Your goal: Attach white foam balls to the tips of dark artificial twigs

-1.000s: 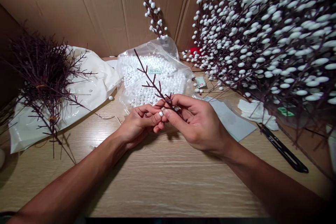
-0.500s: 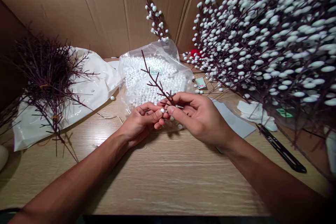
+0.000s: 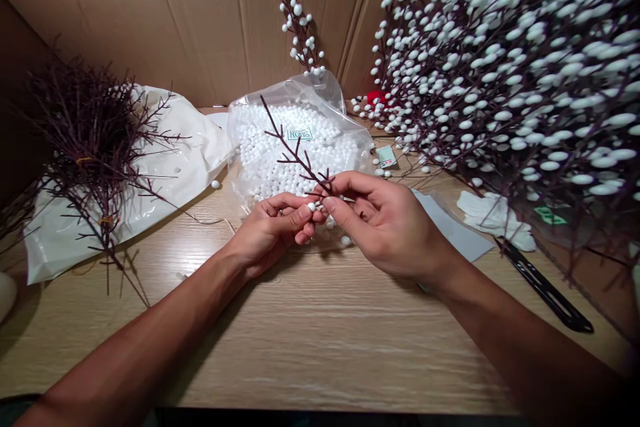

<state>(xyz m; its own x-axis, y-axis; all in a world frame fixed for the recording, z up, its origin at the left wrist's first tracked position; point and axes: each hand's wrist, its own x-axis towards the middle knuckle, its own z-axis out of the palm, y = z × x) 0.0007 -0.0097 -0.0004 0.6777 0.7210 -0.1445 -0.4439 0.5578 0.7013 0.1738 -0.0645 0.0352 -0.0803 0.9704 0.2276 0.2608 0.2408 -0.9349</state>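
Note:
Between thumb and fingers, my left hand (image 3: 283,223) pinches a small white foam berry (image 3: 311,207). My right hand (image 3: 383,220) is closed on a dark brown artificial twig (image 3: 300,159), its bare forked tip pointing up and to the left. The berry sits right beside the twig's lower part; whether it is pushed onto a branch end I cannot tell. Just behind both hands lies a clear plastic bag (image 3: 325,97) full of white foam berries (image 3: 265,140). A few loose berries (image 3: 345,240) show under my fingers.
Bundled bare twigs (image 3: 95,140) lie on a white plastic bag (image 3: 187,147) at left. A large mass of berry-covered branches (image 3: 500,80) fills the right. A black utility knife (image 3: 545,287) and crumpled white tissue (image 3: 495,217) are near my right forearm. Cardboard (image 3: 195,20) stands behind.
My fingers have shifted very slightly, and the twig leans a little more to the left. The berry stays pinched in my left hand. The view has moved slightly.

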